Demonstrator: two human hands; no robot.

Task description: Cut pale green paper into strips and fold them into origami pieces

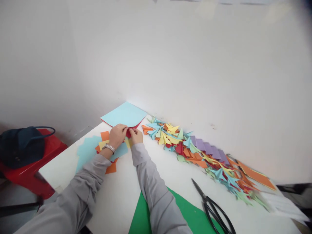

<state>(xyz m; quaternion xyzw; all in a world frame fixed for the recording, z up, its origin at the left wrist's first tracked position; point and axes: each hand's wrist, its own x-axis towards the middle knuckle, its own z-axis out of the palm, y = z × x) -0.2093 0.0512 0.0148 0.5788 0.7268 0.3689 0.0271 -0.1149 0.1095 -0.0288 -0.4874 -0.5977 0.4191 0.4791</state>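
Note:
Between my two hands is a small piece of red paper [128, 133], pinched at its edges. My left hand [118, 135], with a metal watch at the wrist, grips its left side. The fingers of my right hand [136, 135] close on its right side. Both hands are just in front of a stack of large sheets with a light blue sheet [125, 113] on top and red beneath. Under and beside my left hand lie loose cut pieces of light blue paper [89, 149], orange paper [111, 168] and yellow paper.
A long pile of small folded paper pieces [170, 135] in many colours runs along the wall, with purple folded paper [208, 148] behind it. Black scissors [207, 201] lie partly over a green sheet [140, 216]. At left, a dark bag [21, 146] sits on a red stool [55, 146].

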